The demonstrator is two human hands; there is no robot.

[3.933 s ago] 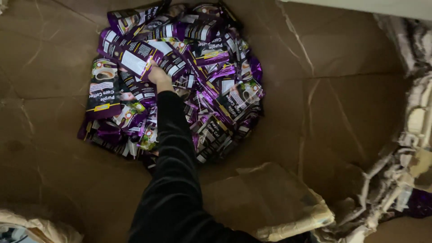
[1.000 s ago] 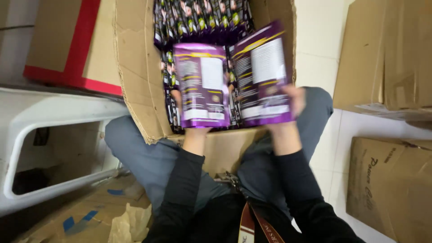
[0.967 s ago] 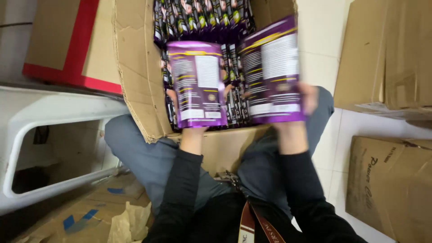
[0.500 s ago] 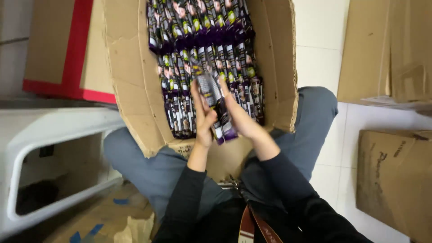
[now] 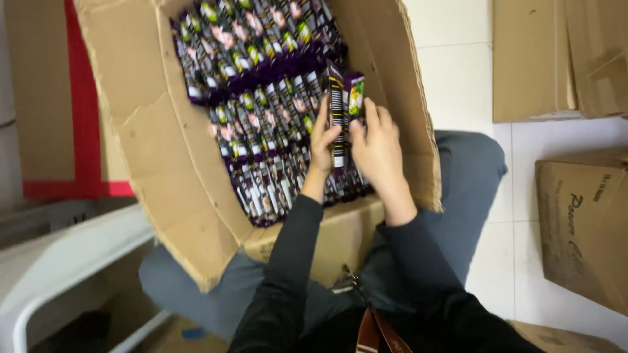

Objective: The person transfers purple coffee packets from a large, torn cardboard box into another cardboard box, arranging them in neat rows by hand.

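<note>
Big torn corrugated cardboard box on lap, packed with rows of glossy purple pouches. Two flat purple pouches stand edge-up at the right end. Left hand and right hand curled, pinching them between fingers.

- A closed cardboard box at three o'clock
- Folded cardboard at one o'clock
- White tiled floor
- A red-edged panel at nine o'clock
</note>
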